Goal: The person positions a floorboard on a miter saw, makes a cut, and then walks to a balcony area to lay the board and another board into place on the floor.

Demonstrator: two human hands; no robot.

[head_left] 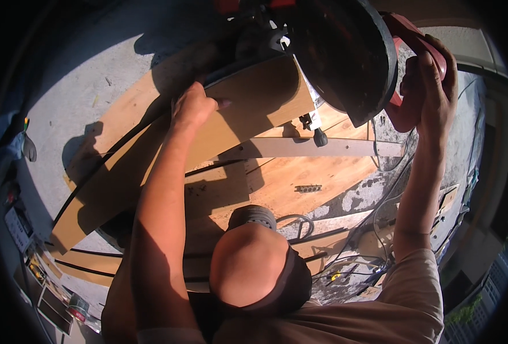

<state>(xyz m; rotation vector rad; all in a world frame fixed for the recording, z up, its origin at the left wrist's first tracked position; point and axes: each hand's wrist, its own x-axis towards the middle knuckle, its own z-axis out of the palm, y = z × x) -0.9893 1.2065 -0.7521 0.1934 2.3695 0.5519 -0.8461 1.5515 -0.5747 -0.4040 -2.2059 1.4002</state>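
My left hand (195,108) grips the upper edge of a long tan board (248,106), its thumb lying on the broad face and its other fingers mostly hidden beyond the edge. The board slants from the lower left up to a miter saw (346,54) with a large dark round guard. Its right end lies right beside that guard; whether the blade touches it is hidden. Over at the upper right, my right hand (439,86) is wrapped round the saw's red handle (406,103). A black clamp knob (320,137) sticks out below the board's end.
Plywood sheets (317,172) lie under the saw, with a small perforated metal piece (308,188) on them. A flat strip (328,147) crosses there. Cables (380,215) run over the stained floor at right. My bare knee (248,264) is raised between my arms. Tools and offcuts lie at lower left.
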